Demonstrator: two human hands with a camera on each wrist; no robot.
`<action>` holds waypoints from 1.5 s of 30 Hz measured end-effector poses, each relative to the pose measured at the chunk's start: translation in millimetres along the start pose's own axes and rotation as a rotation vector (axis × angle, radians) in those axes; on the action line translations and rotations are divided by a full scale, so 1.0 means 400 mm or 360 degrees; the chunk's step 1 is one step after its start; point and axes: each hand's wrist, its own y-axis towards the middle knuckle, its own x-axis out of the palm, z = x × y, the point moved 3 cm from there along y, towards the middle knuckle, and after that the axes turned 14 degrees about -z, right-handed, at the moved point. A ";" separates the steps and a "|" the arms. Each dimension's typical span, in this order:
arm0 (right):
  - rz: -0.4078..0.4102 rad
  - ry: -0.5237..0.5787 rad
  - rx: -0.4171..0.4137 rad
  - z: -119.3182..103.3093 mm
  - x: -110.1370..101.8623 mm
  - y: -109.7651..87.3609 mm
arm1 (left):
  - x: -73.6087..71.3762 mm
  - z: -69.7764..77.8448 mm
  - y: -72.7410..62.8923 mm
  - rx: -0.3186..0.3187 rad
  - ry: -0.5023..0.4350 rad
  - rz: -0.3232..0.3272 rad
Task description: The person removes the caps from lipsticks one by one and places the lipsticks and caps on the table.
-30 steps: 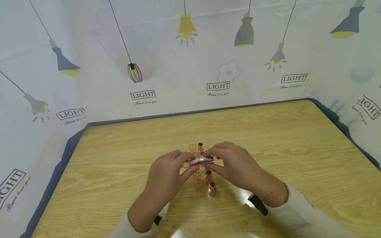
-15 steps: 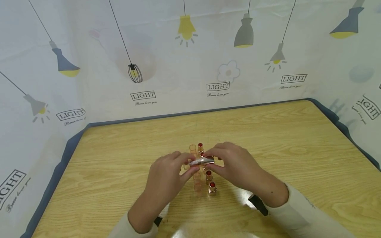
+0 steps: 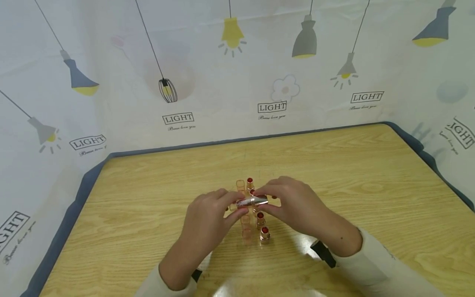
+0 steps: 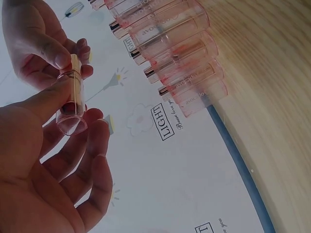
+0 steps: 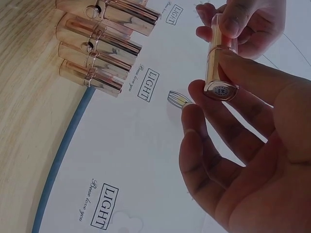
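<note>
A lipstick (image 3: 253,201) lies level between both hands, raised over the table. My left hand (image 3: 208,214) pinches its clear pinkish cap (image 4: 72,124) between thumb and fingers. At the other end, my right hand (image 3: 297,206) pinches the shiny gold base (image 5: 212,73); a round label shows on its bottom in the right wrist view. Cap and base are joined in one line. Below the hands, several uncapped lipsticks with red tips, one nearest me (image 3: 264,235), stand upright in a row. Clear caps (image 3: 246,233) stand in a row to their left, partly hidden by the left hand.
The wood-grain table (image 3: 148,185) has a dark blue edge along its back. Behind it hangs a white cloth (image 3: 222,82) printed with lamps and "LIGHT". A black strap (image 3: 323,253) sits at the right wrist, by the light sleeve.
Both hands keep their hold on the lipstick with almost no movement. The right hand and wrist have shifted very slightly to the right.
</note>
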 end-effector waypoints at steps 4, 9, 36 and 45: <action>-0.0005 -0.0002 0.0011 0.001 -0.001 -0.001 | -0.001 -0.001 0.001 -0.0009 -0.0012 -0.0018; -0.0005 -0.0011 0.0010 0.001 -0.004 0.001 | -0.003 -0.001 0.002 -0.0005 -0.0029 -0.0009; 0.0082 0.0007 0.0143 0.036 -0.037 -0.005 | -0.023 -0.024 0.004 -0.0166 0.0016 -0.0017; 0.0051 0.0208 0.0193 0.074 -0.041 0.006 | -0.011 -0.079 0.015 -0.0365 -0.0229 -0.0151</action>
